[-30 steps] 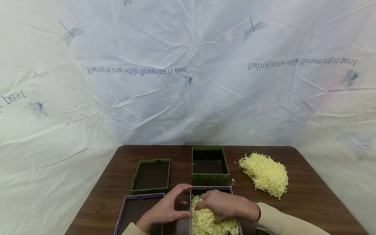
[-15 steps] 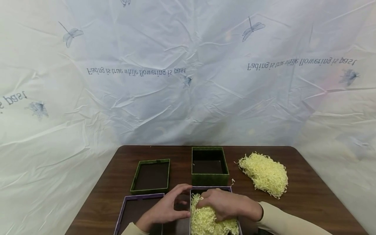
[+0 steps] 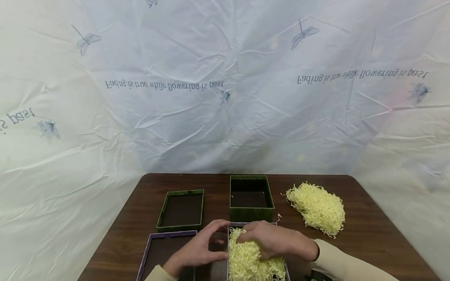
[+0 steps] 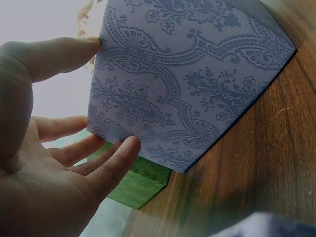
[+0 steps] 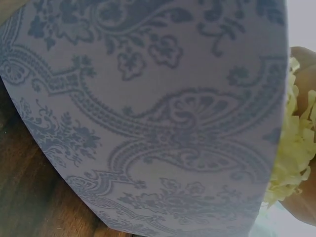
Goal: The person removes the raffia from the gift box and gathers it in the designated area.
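A box with a pale purple-blue floral pattern stands near the front of the table, holding yellow shredded paper. My right hand is over the box, fingers curled down into the shreds. In the right wrist view, yellow shreds show between thumb and fingers at the right edge, the box wall hiding much of the hand. At the box's left side is my left hand. Its thumb and fingers are spread, their tips touching the box's wall and edge, as the left wrist view shows.
Directly behind stands an open green box. To the left lie a green lid and a purple-edged lid, hollow sides up. A pile of yellow shredded paper rests at the back right of the brown table.
My right hand has shifted slightly up and to the right within the box, and the shreds under it have moved a little. The left hand stays in place.
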The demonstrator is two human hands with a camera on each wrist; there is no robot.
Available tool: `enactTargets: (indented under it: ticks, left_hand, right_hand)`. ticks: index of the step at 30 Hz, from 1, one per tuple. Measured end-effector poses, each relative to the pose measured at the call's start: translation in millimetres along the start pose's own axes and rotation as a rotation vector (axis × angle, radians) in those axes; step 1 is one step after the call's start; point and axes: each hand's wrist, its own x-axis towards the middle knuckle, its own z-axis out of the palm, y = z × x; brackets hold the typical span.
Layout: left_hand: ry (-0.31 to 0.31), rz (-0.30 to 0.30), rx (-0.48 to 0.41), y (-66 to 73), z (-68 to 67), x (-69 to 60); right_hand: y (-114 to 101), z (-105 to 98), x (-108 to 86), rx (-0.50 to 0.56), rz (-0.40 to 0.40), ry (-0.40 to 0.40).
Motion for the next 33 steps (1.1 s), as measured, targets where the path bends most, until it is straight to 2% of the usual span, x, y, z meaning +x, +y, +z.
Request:
enactTargets:
  ticks: [9,16,22,33]
  left_hand:
    - [0.005,0.001,0.008,-2.1,1.4,0.1]
    - [0.003,0.004,0.010,-2.6,1.3,0.9]
    - [-0.004,0.021,0.012,-3.8,1.0,1.2]
    - [-0.003,0.018,0.036,-2.3,0.8,1.6]
  right_hand:
    - [-0.5,-4.1,-3.2,0.105,0.051,-0.030]
    - [-1.0,-7.2,-6.0,0.077,0.034,0.026]
    - [-1.5,-12.1,-8.3,0.059,0.037,0.053]
    - [-1.2,-14.9,-8.5,0.064,0.030,0.096]
